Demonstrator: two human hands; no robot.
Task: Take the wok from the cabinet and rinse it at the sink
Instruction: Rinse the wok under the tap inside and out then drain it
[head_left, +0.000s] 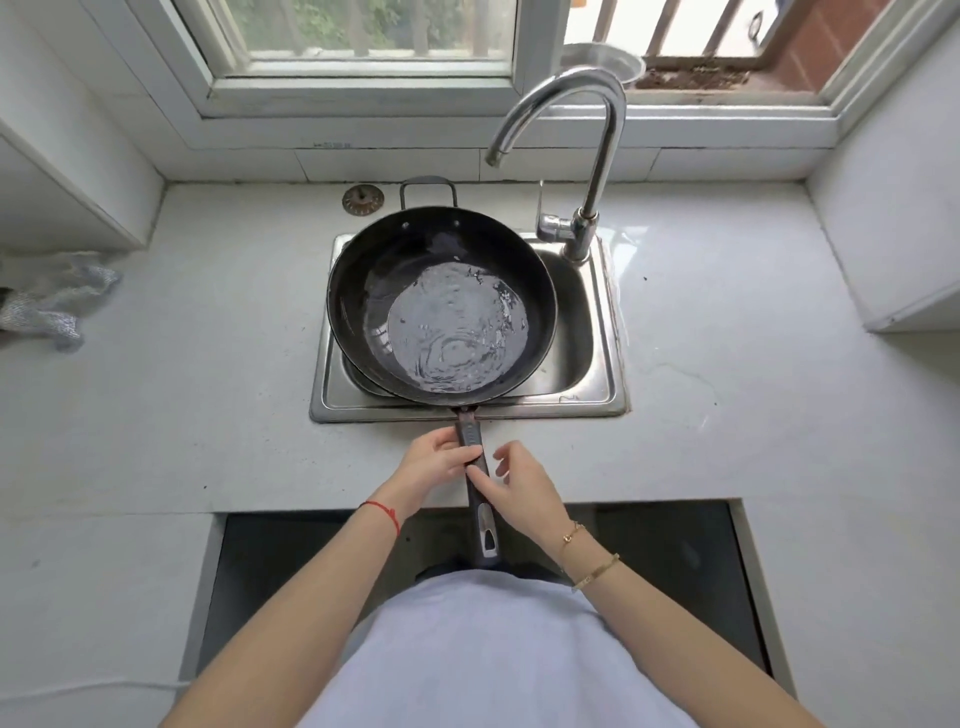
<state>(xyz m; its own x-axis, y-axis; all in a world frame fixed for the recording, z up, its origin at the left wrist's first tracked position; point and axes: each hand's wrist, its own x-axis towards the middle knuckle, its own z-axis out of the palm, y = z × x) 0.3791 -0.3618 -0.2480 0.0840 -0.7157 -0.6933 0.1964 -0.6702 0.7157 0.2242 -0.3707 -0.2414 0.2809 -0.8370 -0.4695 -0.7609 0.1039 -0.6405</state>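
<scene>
- The wok (441, 306) sits over the sink (597, 364), covering its left side, rippling water pooled in its bottom.
- Its long handle (478, 483) reaches across the counter's (208, 415) front edge.
- The left hand (431, 465) grips the handle near the wok.
- The right hand (519, 486) seems to pinch it lower down, other fingers loose.
- The faucet (582, 156) stands at the sink's back right corner.

No legible text — none anywhere.
</scene>
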